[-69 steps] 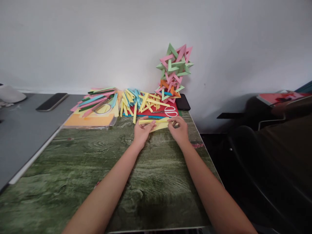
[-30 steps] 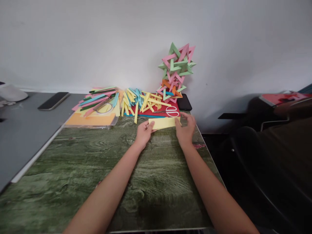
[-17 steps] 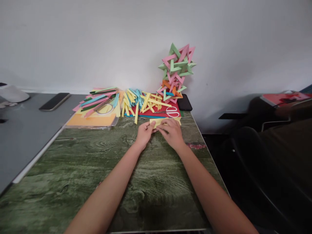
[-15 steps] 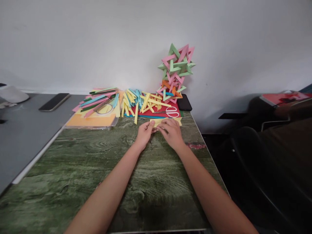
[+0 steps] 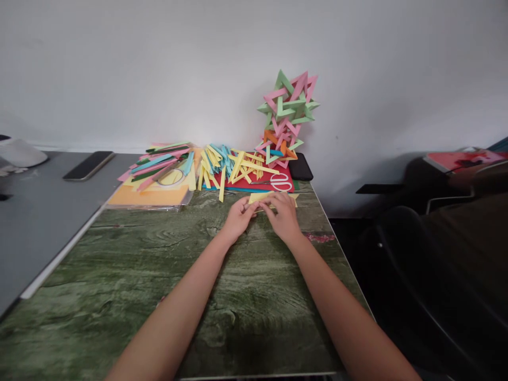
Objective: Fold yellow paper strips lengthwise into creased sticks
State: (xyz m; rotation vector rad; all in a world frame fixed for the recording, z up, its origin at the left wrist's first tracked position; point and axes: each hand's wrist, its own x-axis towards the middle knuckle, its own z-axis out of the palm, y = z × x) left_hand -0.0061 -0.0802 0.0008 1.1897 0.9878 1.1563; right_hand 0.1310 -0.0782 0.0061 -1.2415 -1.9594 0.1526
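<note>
A yellow paper strip (image 5: 260, 197) is held between both hands, low over the far part of the green wood-patterned table. My left hand (image 5: 238, 216) pinches its near left edge, thumb on top. Beside it, my right hand (image 5: 283, 214) has its fingers closed on the same strip and covers its middle; the strip's right end sticks out past the knuckles. Just beyond lie white-handled scissors (image 5: 281, 182) on red paper (image 5: 254, 184). Folded yellow strips (image 5: 246, 166) and blue strips (image 5: 225, 159) are heaped behind the hands.
At the back right stands a pink and green paper star model (image 5: 291, 103), by a black phone (image 5: 300, 167). A plastic packet of orange paper (image 5: 148, 197) bears coloured strips. Another phone (image 5: 89, 165) lies on the grey table (image 5: 35, 222). A dark chair (image 5: 416, 254) is at right.
My left thumb and fingers have shifted slightly right along the strip, towards my right hand. The strip has moved a little right and its left end now shows beyond the fingers.
</note>
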